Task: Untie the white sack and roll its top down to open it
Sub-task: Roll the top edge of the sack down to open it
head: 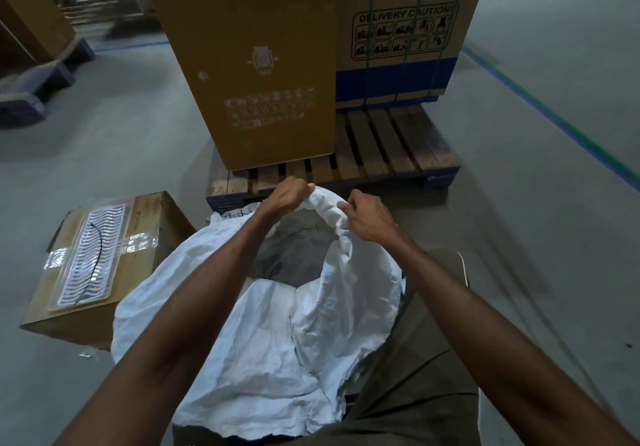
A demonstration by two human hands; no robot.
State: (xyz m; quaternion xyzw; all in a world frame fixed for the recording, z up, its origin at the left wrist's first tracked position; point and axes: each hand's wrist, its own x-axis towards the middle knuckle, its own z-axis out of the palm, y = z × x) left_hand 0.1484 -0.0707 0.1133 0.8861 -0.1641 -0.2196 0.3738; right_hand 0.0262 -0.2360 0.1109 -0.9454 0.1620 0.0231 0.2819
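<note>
Fingers (341, 207) of the right hand (369, 222) curled tight round the rolled far rim of the white sack (277, 334); left hand (287, 194) likewise gripping the same roll just beside it. Both grips sit at the rim's far edge, presumably to turn the cloth outward evenly. Mouth already open: no tie visible, dark contents (294, 244) showing below the fingers. Sack stands on the floor, directly under both forearms. Beyond the fingers: wooden pallet (398, 147) carrying tall cartons. Left of the fingers: small taped box (104, 272) on the floor.
</note>
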